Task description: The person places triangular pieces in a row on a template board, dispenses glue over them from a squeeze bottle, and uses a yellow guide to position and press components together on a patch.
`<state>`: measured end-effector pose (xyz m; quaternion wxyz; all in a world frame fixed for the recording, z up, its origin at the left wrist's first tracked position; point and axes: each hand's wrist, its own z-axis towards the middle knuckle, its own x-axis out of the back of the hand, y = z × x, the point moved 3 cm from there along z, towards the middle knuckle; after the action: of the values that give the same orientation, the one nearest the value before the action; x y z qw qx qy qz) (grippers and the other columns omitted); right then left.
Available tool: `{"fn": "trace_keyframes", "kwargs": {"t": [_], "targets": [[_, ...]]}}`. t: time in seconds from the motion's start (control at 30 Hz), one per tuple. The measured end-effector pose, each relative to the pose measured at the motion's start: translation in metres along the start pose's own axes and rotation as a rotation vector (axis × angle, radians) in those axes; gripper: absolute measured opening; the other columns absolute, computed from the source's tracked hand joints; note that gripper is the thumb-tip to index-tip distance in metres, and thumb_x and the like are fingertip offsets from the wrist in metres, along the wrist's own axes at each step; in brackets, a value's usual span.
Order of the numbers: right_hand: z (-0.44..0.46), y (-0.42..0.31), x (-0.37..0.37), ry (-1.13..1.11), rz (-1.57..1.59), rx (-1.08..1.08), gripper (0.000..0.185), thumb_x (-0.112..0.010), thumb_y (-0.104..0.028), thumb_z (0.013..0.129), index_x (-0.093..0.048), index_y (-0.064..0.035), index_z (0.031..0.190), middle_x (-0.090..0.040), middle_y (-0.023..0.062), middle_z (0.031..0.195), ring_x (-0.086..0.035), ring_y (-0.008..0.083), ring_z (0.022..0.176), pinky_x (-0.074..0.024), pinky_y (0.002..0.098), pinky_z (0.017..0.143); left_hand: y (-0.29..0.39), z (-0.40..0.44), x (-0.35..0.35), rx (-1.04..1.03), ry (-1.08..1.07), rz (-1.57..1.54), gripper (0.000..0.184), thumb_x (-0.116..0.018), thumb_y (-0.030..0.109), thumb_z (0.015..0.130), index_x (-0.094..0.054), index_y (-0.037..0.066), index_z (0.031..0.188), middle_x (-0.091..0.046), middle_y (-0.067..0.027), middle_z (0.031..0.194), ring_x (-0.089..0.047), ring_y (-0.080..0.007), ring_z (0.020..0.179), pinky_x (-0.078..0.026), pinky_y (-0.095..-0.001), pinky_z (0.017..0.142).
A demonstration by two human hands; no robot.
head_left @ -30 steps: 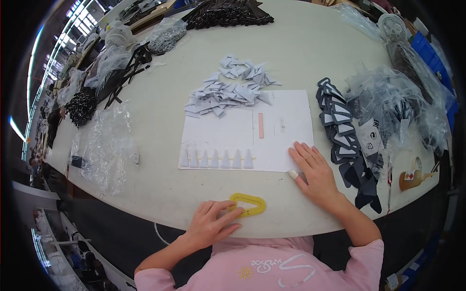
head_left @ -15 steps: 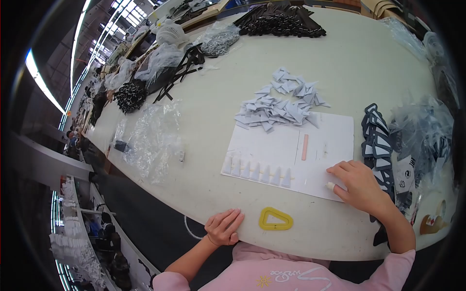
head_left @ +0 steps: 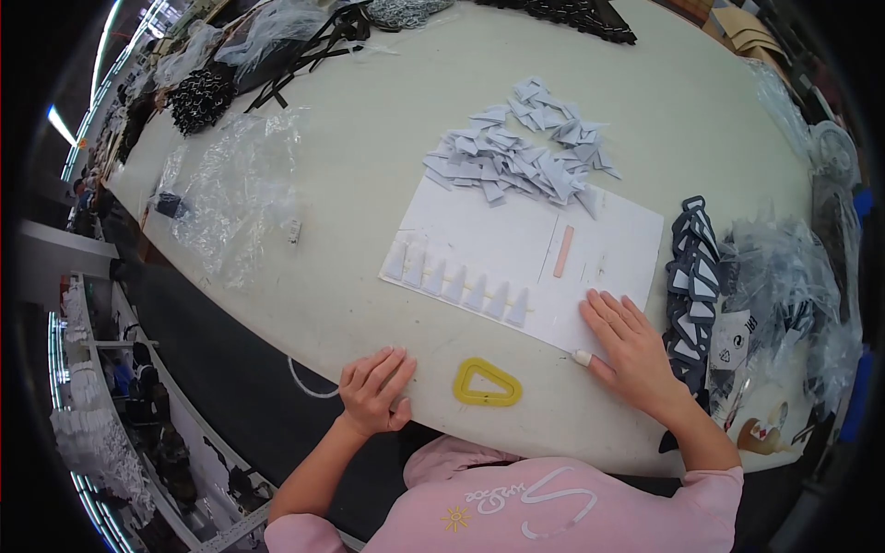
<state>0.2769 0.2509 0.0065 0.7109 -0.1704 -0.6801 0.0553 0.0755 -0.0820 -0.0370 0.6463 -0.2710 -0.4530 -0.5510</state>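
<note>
My left hand (head_left: 375,391) rests at the table's near edge, fingers slightly bent, holding nothing. To its right lies a yellow frame (head_left: 487,382), a rounded triangle with an open middle, touched by neither hand. My right hand (head_left: 631,353) lies flat with spread fingers on the near right corner of a white board (head_left: 479,234); its thumb has a white covering. Several narrow white triangular pieces (head_left: 454,284) stand in a row along the board's near edge. A pinkish strip (head_left: 563,252) lies on the board. Folded white pieces (head_left: 516,158) are heaped over its far edge.
Dark pieces with white centres (head_left: 693,281) overlap in a column right of the board, beside clear plastic bags (head_left: 784,286). An amber bottle (head_left: 760,437) is at the near right. Crumpled clear plastic (head_left: 230,194) lies at left; black bundles (head_left: 201,98) are farther back.
My left hand has left the yellow frame and moved left to the table edge. My right hand stays on the board's corner. The camera view has turned and shifted.
</note>
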Motion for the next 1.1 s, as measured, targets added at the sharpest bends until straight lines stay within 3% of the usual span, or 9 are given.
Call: {"fn": "trace_keyframes", "kwargs": {"t": [0.13,0.17,0.2,0.3,0.37,0.6,0.8,0.9,1.1], "targets": [[0.005,-0.004,0.000,0.073,0.093,-0.136,0.048,-0.074,-0.018,0.090,-0.063,-0.0018,0.134,-0.063,0.0175,0.144,-0.060,0.0349,0.131,-0.0442,0.0477,0.115,0.002,0.019,0.005,0.101,-0.097,-0.235,0.042,-0.065,0.020,0.086,-0.074,0.008,0.126,-0.070,-0.0122,0.131,-0.064,-0.0317,0.120,-0.046,-0.0438,0.099],[0.012,-0.013,0.000,0.156,0.211,-0.245,0.041,-0.072,-0.011,0.089,-0.066,-0.0038,0.129,-0.069,0.0158,0.129,-0.064,0.0336,0.119,-0.0492,0.0456,0.105,0.002,0.023,0.005,0.107,-0.131,-0.344,0.044,-0.068,0.017,0.084,-0.073,0.007,0.126,-0.068,-0.0130,0.133,-0.063,-0.0327,0.121,-0.046,-0.0451,0.100],[0.019,-0.022,-0.003,0.166,0.306,-0.298,0.040,-0.071,-0.010,0.090,-0.066,-0.0040,0.129,-0.068,0.0152,0.125,-0.065,0.0328,0.116,-0.0498,0.0448,0.102,0.002,0.026,0.007,0.111,-0.169,-0.448,0.046,-0.071,0.015,0.083,-0.072,0.006,0.127,-0.067,-0.0138,0.135,-0.062,-0.0337,0.123,-0.045,-0.0463,0.102],[0.040,-0.037,-0.018,0.268,0.517,-0.401,0.038,-0.070,-0.008,0.090,-0.067,-0.0046,0.127,-0.066,0.0134,0.113,-0.064,0.0305,0.108,-0.0512,0.0423,0.096,0.018,0.042,0.006,0.057,-0.271,-0.645,0.056,-0.076,0.020,0.083,-0.066,0.005,0.136,-0.060,-0.0156,0.144,-0.057,-0.0356,0.129,-0.041,-0.0495,0.109],[0.048,-0.038,-0.039,0.358,0.550,-0.399,0.036,-0.069,-0.008,0.090,-0.068,-0.0053,0.126,-0.063,0.0120,0.106,-0.063,0.0288,0.105,-0.0515,0.0406,0.094,0.026,0.049,0.006,-0.034,-0.343,-0.525,0.064,-0.078,0.025,0.084,-0.061,0.005,0.142,-0.056,-0.0160,0.149,-0.053,-0.0358,0.134,-0.037,-0.0510,0.113],[0.060,-0.044,-0.047,0.322,0.575,-0.418,0.035,-0.073,-0.014,0.087,-0.069,-0.0066,0.121,-0.058,0.0095,0.108,-0.057,0.0265,0.109,-0.0476,0.0369,0.099,0.023,0.049,-0.002,-0.196,-0.354,-0.443,0.073,-0.080,0.032,0.086,-0.054,0.007,0.149,-0.053,-0.0137,0.154,-0.047,-0.0343,0.142,-0.034,-0.0519,0.117],[0.075,-0.027,-0.041,0.081,0.618,-0.452,0.035,-0.074,-0.017,0.083,-0.069,-0.0061,0.115,-0.057,0.0104,0.108,-0.057,0.0254,0.105,-0.0476,0.0359,0.098,0.028,0.049,-0.001,-0.173,-0.324,-0.426,0.072,-0.080,0.031,0.086,-0.054,0.007,0.149,-0.058,-0.0107,0.149,-0.051,-0.0303,0.140,-0.034,-0.0517,0.117],[0.081,-0.022,-0.036,0.002,0.625,-0.450,0.029,-0.074,-0.014,0.084,-0.069,-0.0050,0.112,-0.053,0.0081,0.108,-0.054,0.0204,0.098,-0.0475,0.0319,0.094,0.029,0.049,-0.001,-0.159,-0.303,-0.420,0.073,-0.080,0.031,0.086,-0.054,0.007,0.149,-0.060,-0.0094,0.148,-0.052,-0.0290,0.139,-0.034,-0.0517,0.117],[0.092,-0.017,-0.033,-0.046,0.635,-0.502,0.024,-0.080,-0.022,0.084,-0.073,-0.0053,0.100,-0.055,0.0069,0.101,-0.052,0.0192,0.094,-0.0458,0.0310,0.087,0.030,0.051,0.001,-0.133,-0.305,-0.423,0.071,-0.081,0.031,0.085,-0.056,0.007,0.148,-0.060,-0.0079,0.148,-0.053,-0.0275,0.139,-0.036,-0.0502,0.117]]}}
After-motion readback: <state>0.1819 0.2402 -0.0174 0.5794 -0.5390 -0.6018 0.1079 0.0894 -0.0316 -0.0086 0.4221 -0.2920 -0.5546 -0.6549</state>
